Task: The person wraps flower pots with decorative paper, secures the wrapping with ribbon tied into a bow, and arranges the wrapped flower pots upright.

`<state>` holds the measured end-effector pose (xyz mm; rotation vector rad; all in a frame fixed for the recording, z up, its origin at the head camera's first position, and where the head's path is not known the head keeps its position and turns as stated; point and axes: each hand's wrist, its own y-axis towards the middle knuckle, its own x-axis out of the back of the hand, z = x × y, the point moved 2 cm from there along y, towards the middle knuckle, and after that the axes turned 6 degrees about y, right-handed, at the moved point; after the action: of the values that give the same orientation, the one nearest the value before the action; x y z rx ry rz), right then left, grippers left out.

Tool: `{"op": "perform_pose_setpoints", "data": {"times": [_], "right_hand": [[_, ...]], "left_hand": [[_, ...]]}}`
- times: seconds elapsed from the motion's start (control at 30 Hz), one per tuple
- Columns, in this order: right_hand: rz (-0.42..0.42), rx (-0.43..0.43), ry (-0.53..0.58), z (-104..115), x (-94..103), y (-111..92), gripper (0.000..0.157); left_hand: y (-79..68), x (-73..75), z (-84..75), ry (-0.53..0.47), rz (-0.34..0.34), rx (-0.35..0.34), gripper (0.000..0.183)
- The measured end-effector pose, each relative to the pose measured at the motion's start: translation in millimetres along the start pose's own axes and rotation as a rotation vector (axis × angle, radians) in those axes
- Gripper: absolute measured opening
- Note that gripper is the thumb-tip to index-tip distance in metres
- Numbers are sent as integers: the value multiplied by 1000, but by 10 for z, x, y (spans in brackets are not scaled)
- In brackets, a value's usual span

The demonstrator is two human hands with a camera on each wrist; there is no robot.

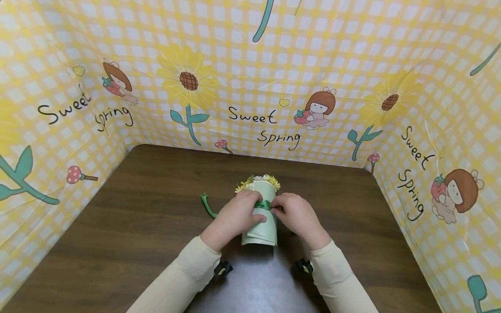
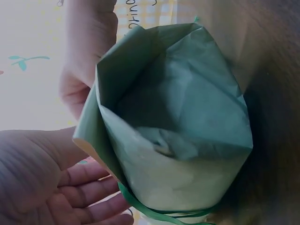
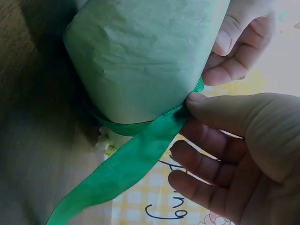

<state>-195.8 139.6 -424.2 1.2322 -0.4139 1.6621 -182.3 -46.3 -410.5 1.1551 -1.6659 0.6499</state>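
A bouquet [image 1: 259, 230] wrapped in light green paper lies on the table, its small yellow and white flowers [image 1: 271, 179] at the far end. Green satin ribbon [image 3: 131, 164] circles the wrapping, and one tail [image 1: 205, 203] reaches out to the left. My left hand [image 1: 236, 211] holds the bouquet from the left, fingertips at the ribbon and thumb on the paper. On the right, my right hand [image 1: 299, 215] pinches the ribbon between thumb and index finger, close against the paper. The wrapping's open end [image 2: 183, 93], facing me, shows a hollow interior.
The dark wooden table [image 1: 156, 243] is enclosed on the back and both sides by a yellow checked cloth [image 1: 242, 78] printed with flowers and lettering. Black wrist cameras [image 1: 223, 268] stick out below both cuffs.
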Motion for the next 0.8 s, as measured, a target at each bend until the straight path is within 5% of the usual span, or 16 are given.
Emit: {"op": "perform_pose_setpoints", "data": {"times": [0.5, 0.8], "right_hand": [[-128, 285, -116, 17, 123, 8, 9], [-218, 354, -149, 11, 88, 1, 7]], "left_hand": [[90, -83, 38, 94, -121, -26, 20], [81, -127, 21, 176, -187, -40, 7]]}}
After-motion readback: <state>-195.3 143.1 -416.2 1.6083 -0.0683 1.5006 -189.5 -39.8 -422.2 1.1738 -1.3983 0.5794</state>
